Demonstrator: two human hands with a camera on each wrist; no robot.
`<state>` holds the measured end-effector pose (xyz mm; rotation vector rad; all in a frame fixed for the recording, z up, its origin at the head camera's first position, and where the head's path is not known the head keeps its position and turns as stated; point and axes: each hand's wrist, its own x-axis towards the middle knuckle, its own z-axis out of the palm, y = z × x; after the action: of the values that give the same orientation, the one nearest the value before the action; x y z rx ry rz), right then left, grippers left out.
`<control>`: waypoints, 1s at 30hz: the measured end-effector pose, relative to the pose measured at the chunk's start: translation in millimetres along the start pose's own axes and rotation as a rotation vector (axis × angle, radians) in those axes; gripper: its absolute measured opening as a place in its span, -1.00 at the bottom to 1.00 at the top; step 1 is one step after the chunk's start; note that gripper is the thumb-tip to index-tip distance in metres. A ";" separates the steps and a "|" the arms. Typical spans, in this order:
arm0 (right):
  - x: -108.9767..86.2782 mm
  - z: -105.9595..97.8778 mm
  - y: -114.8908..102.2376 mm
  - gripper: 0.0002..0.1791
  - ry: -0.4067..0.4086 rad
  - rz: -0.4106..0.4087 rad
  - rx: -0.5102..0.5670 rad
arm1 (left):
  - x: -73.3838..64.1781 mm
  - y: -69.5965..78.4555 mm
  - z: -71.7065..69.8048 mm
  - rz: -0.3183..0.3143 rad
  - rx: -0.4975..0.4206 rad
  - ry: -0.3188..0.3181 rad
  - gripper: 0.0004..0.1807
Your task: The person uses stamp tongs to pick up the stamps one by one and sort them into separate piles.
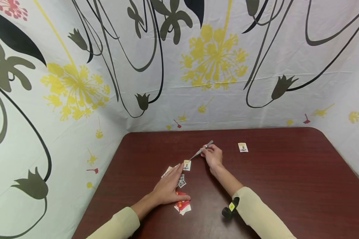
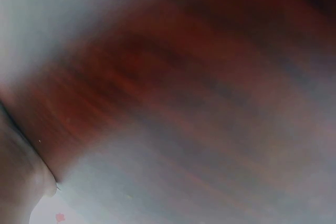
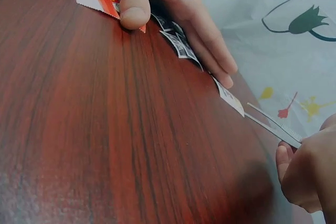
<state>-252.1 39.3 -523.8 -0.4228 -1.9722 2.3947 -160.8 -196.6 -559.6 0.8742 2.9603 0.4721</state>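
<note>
My right hand [image 1: 213, 156] pinches metal tweezers [image 1: 207, 144]. Their tips reach a small pale stamp [image 1: 187, 165] with a dark figure; in the right wrist view the tweezers [image 3: 270, 129] have one arm against the stamp's edge and the other apart above it. My left hand [image 1: 167, 186] lies with straight fingers over several stamps, its fingertips beside the pale one. Grey stamps [image 1: 181, 182] show between its thumb and fingers. Under the thumb are red and white stamps [image 1: 183, 206]. The hand hides part of these groups.
Another pale stamp [image 1: 243, 147] lies alone at the right rear of the brown table [image 1: 275, 186]. A patterned cloth [image 1: 173, 79] hangs along the table's back and sides. A black wrist device [image 1: 229, 209] sits under the right sleeve. The left wrist view is mostly blurred.
</note>
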 end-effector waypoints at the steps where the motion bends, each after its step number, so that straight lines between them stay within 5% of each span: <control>1: 0.3 0.4 0.4 -0.89 -0.001 0.002 0.001 | 0.1 0.0 0.3 -0.001 -0.001 -0.001 0.48; 30: -5.5 10.0 0.6 -0.88 0.017 -0.058 -0.172 | -0.4 4.1 -4.1 -0.008 -0.023 -0.014 0.47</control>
<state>-248.8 28.5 -521.5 -0.3822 -2.1601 2.1887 -158.7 -194.7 -554.6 0.8595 2.9384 0.4959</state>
